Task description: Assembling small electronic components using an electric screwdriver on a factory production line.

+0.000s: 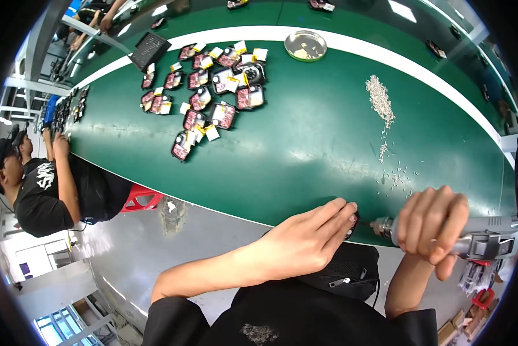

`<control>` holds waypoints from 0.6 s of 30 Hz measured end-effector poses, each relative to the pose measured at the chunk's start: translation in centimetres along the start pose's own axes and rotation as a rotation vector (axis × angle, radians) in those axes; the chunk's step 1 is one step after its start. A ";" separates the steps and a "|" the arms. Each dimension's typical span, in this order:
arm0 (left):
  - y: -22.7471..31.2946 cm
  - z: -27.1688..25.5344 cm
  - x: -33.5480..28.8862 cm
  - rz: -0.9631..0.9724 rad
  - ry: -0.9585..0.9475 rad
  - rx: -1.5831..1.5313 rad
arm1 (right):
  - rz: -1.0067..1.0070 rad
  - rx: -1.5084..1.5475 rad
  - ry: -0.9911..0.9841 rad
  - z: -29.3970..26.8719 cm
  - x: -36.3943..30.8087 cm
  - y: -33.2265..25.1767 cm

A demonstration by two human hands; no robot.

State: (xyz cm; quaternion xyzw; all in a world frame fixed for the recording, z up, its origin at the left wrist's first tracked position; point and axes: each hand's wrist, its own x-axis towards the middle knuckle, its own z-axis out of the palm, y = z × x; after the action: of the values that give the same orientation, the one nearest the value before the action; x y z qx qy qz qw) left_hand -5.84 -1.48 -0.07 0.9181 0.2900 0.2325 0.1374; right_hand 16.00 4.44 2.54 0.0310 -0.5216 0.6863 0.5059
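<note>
Two hands are at work near the right end of the table's near edge. The left hand (308, 233) lies with its fingers together over one small dark device (353, 224), which shows just past the fingertips at that edge; the thumb is hidden, so I cannot tell whether the hand grips the device or only presses on it. The right hand (435, 228) is clamped around one grey power screwdriver (490, 230), whose bit points left toward the device; whether they touch is too small to tell.

On the green table (316, 130) there is one heap of small screws (380, 101), too many to count, thinning to loose ones near the right hand. One round dish (308, 59) stands by the white strip (366, 42) along the far side. To the left sits a cluster of about fifteen similar devices (223, 115), some overlapping, with one black tray (149, 51) at its far left corner.

The near edge slants from upper left down to the hands. A broad stretch of green surface gives room between cluster and screws, and more lies along that edge. One red stool (141, 198) and two other people (54, 193) are at the left.
</note>
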 end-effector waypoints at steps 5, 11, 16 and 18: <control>-5.6 -6.6 -2.3 -0.434 0.261 0.294 | -0.226 0.065 0.292 1.0 -3.1 -2.7; -10.4 -6.8 -2.9 -0.694 0.251 0.642 | -0.153 0.012 0.518 1.1 -6.2 -2.3; -4.8 -2.9 1.2 -0.513 0.235 0.282 | -0.109 0.149 0.652 0.8 -8.9 -1.4; -3.6 -1.3 2.8 -0.424 0.208 0.149 | -0.103 0.178 0.711 0.8 -9.9 -0.9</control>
State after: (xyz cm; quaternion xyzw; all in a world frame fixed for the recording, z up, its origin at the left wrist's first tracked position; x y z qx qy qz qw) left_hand -6.11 3.18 0.64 0.8154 0.5051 0.2699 0.0845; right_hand 21.10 -2.75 -2.09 -0.1394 -0.2491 0.6705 0.6848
